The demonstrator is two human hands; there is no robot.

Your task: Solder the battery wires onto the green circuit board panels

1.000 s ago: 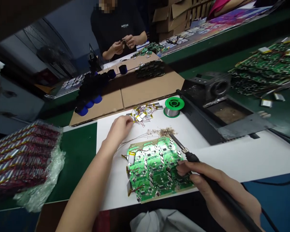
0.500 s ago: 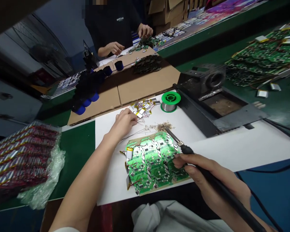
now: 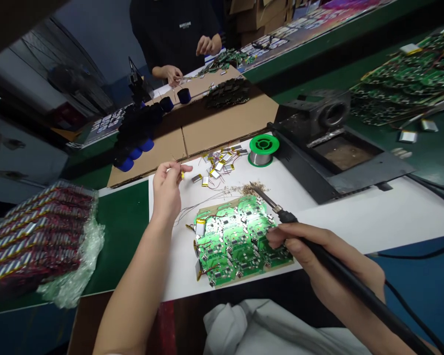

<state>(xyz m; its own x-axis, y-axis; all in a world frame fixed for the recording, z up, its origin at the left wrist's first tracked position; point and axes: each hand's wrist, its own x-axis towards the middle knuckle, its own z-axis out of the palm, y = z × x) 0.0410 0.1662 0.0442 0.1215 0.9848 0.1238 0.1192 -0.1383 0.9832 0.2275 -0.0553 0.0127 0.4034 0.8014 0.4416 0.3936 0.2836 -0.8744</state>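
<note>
The left hand (image 3: pixel 166 190) has risen off the white sheet (image 3: pixel 173 261), its fingertips nearly closed on something too thin to make out, just left of the loose pouch cells (image 3: pixel 218 170); the right hand (image 3: pixel 299 246) grips the soldering iron (image 3: pixel 362 293), its tip above the far edge of the green circuit-board panel (image 3: pixel 237 244).

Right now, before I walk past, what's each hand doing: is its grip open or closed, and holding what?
Left hand: raised, fingertips nearly pinched; whether they hold anything cannot be told.
Right hand: closed, holding a black soldering iron.
</note>
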